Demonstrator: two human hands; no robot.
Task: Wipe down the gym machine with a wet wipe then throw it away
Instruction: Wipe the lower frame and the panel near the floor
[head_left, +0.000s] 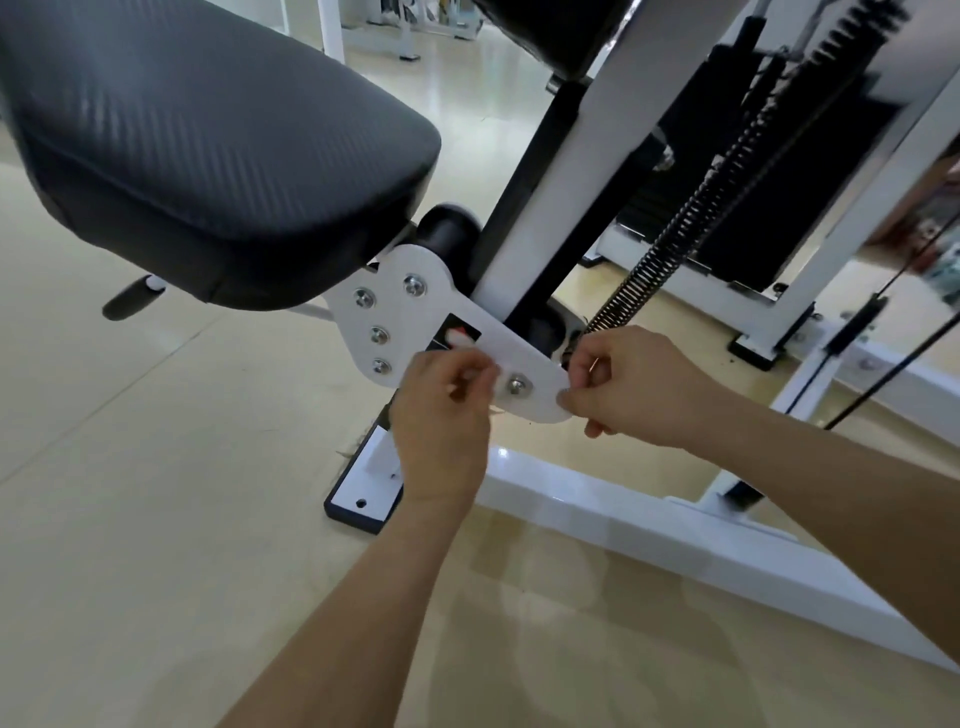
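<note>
Head view. Gym machine (540, 182): left grip (447, 395) has its fingers curled, pinching the left edge of the white bracket plate (410, 322). Right grip (623, 387) pinches the plate's lower tip. Wet wipe: cannot tell it from the white plate. Seat pad (208, 145) is up-left of the grips. Base rail (597, 506) lies just under the right grip. Open floor (130, 493) lies left of the left grip.

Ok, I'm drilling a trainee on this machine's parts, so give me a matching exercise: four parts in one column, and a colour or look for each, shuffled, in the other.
1. seat pad
2. bracket plate
3. spring
4. base beam

A. white, long, lowest down
B. dark metal coils, slanting
C. black, textured
D. white, flat, studded with bolts

Pairs: 1-C, 2-D, 3-B, 4-A.
</note>
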